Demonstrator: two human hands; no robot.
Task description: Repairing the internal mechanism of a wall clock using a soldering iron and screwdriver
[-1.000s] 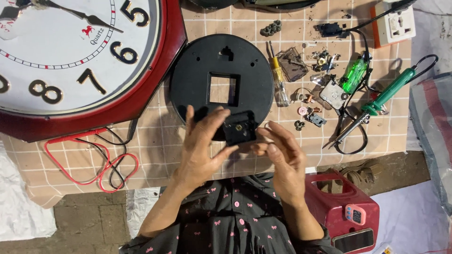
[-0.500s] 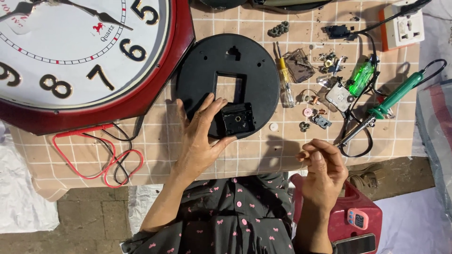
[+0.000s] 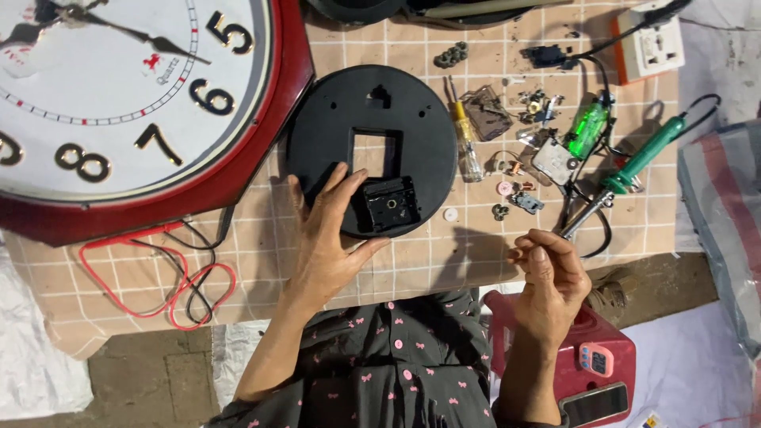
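My left hand (image 3: 326, 238) lies flat on the near edge of a round black clock back plate (image 3: 372, 103), its fingers beside the small black clock movement (image 3: 390, 204) that rests on the plate. The plate has a square hole in its middle. My right hand (image 3: 548, 277) hovers off to the right near the cloth's front edge, fingertips pinched together; whether something tiny sits between them cannot be told. A big red-rimmed wall clock (image 3: 119, 103) with a white face lies at the left.
Small parts (image 3: 515, 186), a clear-handled screwdriver (image 3: 464, 139), a green soldering iron (image 3: 634, 162) and a power strip (image 3: 650, 43) sit on the checked cloth (image 3: 444, 254) at right. Red and black wires (image 3: 158, 277) loop at the left. A red box (image 3: 602, 357) stands below right.
My right hand has left the clock movement and drawn back to the right and toward me, fingers pinched. My left hand stays on the black plate by the movement.
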